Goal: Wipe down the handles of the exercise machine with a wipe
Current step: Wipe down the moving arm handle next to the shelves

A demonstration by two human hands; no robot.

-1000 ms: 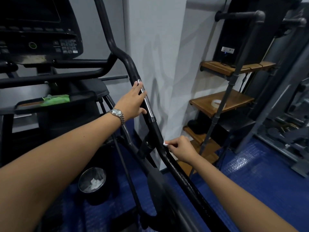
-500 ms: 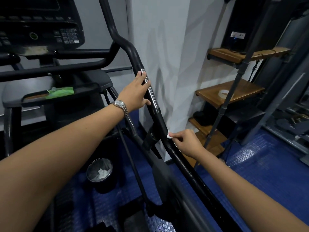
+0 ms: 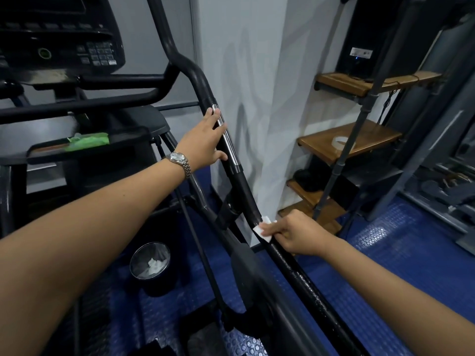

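Note:
The exercise machine's black right handrail (image 3: 303, 273) runs diagonally from upper centre to lower right, with a chrome sensor strip (image 3: 230, 147) on its upper grip. My left hand (image 3: 203, 142), wearing a silver watch, rests on that upper grip with fingers laid along the chrome strip and the thumb hooked under. Lower down, my right hand (image 3: 293, 233) pinches a small white wipe (image 3: 263, 229) and presses it against the black rail. The rail below the wipe looks wet and shiny.
The console (image 3: 61, 39) with a keypad is at upper left. A green wipe packet (image 3: 86, 140) lies on the machine's tray. A small bin (image 3: 151, 263) with used wipes stands on the blue floor. A white pillar (image 3: 246, 98) and wooden shelves (image 3: 347, 140) stand to the right.
My right hand with the wipe has slid a short way up the rail. The left hand stays on the upper grip. The view has shifted slightly.

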